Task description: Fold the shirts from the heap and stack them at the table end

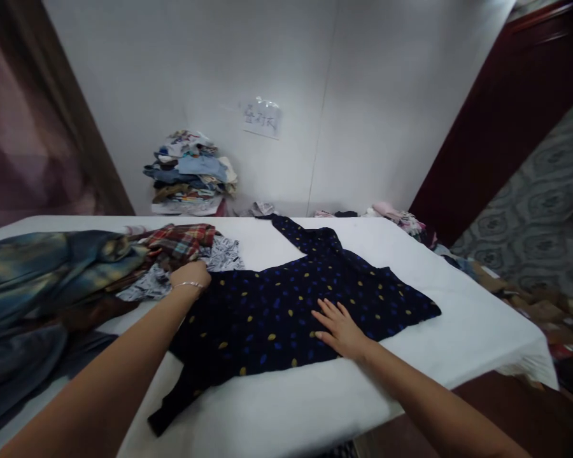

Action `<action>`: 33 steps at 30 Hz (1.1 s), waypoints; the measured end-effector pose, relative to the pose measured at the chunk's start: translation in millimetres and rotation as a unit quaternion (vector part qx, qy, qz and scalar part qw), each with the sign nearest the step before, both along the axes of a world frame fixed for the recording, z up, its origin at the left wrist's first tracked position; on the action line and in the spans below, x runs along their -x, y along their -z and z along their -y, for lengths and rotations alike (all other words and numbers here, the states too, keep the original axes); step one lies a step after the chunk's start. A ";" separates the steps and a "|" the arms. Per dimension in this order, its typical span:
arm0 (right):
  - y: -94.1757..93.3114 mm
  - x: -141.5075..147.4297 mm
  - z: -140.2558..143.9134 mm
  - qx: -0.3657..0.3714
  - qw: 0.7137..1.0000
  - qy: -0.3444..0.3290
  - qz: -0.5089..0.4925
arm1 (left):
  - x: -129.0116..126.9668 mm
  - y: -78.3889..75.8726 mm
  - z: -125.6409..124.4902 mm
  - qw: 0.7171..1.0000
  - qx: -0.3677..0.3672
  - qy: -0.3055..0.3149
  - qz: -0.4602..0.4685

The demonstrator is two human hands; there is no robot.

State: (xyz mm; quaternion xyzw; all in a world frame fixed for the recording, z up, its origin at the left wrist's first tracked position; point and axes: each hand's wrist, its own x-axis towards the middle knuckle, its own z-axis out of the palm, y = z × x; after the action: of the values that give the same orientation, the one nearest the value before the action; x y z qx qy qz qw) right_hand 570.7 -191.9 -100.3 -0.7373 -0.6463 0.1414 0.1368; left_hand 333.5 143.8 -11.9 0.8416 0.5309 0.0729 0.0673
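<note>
A dark navy garment (pixel 286 299) with yellow and blue dots lies spread flat on the white table (pixel 458 331). My right hand (pixel 340 327) rests palm down on its lower middle, fingers apart. My left hand (pixel 191 277), with a thin bracelet at the wrist, is at the garment's left edge, fingers curled down onto the fabric; whether it grips the cloth is hidden. One sleeve (pixel 174 404) trails toward the near table edge, the other (pixel 291 232) reaches toward the far edge.
A heap of clothes (pixel 76 273), with plaid red, printed white and blue pieces, lies at the table's left. A stack of folded clothes (pixel 191 175) stands against the back wall under a paper note (pixel 261 117). More garments (pixel 401 222) lie past the far right corner.
</note>
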 end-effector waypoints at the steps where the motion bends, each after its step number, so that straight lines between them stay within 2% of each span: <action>1: -3.5 -5.2 -0.9 -0.003 1.000 0.000 -0.030 | -6.0 0.5 7.5 1.000 -0.018 0.016 -0.002; 4: -16.9 -37.8 -6.0 -0.072 0.992 0.056 -0.092 | -21.7 11.9 43.6 0.990 -0.063 0.123 0.005; 6: -24.8 -71.3 -9.7 -0.133 0.978 0.142 -0.080 | -24.6 30.4 71.4 0.971 -0.063 0.230 0.021; 8: -29.0 -107.0 -12.2 -0.160 0.962 0.216 -0.042 | -20.4 54.2 93.1 0.948 -0.046 0.314 0.028; 11: -28.6 -149.7 -14.3 -0.141 0.952 0.271 0.023 | -8.6 83.5 104.1 0.941 -0.016 0.339 0.016; 13: -26.8 -166.4 -17.7 -0.107 0.951 0.288 0.045 | -3.5 89.8 99.3 0.944 0.009 0.330 0.013; 15: -25.8 -174.6 -25.6 -0.083 0.951 0.292 0.048 | -3.1 85.2 90.9 0.949 0.027 0.313 0.029; 18: -26.2 -177.8 -45.9 -0.061 0.955 0.288 0.034 | -9.8 68.9 82.1 0.957 0.025 0.281 0.073; 23: -30.7 -180.1 -79.9 -0.050 0.951 0.304 0.001 | -37.1 52.0 86.2 0.953 0.035 0.279 0.113; 28: -44.8 -174.8 -78.5 -0.107 0.950 0.289 -0.059 | -92.6 45.8 97.7 0.935 0.049 0.320 0.145; 33: -58.5 -146.1 -44.5 -0.157 0.948 0.159 -0.225 | -167.4 39.4 111.6 0.927 0.028 0.344 0.148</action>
State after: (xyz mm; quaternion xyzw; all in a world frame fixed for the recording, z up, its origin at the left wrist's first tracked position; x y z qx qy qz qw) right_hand 716.9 -147.4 -41.8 -0.7488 -0.4868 0.1772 0.4135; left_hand 500.9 32.3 -51.3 0.9499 0.1946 0.1544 0.1896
